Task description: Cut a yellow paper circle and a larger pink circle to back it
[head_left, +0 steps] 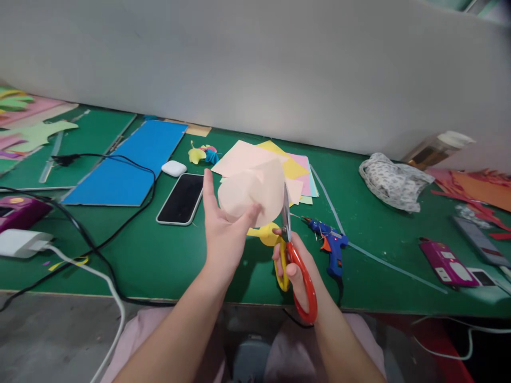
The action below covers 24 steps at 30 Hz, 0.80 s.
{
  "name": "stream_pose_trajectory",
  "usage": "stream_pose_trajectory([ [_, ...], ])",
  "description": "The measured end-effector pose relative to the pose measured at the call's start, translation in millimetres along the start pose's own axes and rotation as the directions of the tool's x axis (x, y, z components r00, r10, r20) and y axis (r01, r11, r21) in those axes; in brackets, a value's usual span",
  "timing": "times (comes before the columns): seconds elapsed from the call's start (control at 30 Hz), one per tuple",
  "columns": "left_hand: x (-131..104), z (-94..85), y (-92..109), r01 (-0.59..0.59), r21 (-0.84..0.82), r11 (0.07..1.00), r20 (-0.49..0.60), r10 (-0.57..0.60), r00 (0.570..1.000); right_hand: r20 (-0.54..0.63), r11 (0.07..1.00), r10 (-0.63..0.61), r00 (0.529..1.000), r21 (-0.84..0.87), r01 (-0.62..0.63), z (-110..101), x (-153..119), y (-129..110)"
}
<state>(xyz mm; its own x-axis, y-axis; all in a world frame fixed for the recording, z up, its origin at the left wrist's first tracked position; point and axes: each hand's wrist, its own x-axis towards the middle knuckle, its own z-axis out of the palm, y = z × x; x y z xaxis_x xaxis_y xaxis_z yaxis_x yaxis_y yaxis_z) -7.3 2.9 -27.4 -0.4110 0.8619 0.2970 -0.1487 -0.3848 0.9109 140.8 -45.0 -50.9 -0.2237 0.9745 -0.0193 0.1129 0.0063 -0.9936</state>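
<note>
My left hand (227,226) grips a pale cream piece of paper (269,186) with a rounded, curling edge, the thumb pressed on its front and the index finger pointing up. In my right hand (299,266) is a pair of scissors (306,292) with one red and one yellow handle loop. Their blades point up along the right edge of the paper; I cannot tell whether they touch it. Just beneath the held paper, a yellow paper cutout (266,233) lies on the table. Behind it are sheets of pink and yellow paper (243,157).
A blue glue gun (334,242) and a clear glue stick strip lie to the right. On the left are a phone (181,199), a white earbud case (174,168), a blue board (131,165) and black cables. Further right sits a patterned cloth bundle (393,181).
</note>
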Motion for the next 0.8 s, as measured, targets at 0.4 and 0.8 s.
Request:
stream_pose_trajectory([
  [0.4, -1.3, -7.8, -0.7, -0.126, 0.212, 0.969, 0.073, 0.113, 0.991, -0.025, 0.994, 0.017, 1.0, 0.111, -0.014, -0.5, -0.2, -2.3],
  [0.8, 1.6, -7.9, 2.1, -0.077, 0.159, 0.984, 0.106, 0.06, 0.993, -0.018, 0.996, -0.014, 1.0, 0.093, 0.016, -3.2, -2.2, -3.4],
])
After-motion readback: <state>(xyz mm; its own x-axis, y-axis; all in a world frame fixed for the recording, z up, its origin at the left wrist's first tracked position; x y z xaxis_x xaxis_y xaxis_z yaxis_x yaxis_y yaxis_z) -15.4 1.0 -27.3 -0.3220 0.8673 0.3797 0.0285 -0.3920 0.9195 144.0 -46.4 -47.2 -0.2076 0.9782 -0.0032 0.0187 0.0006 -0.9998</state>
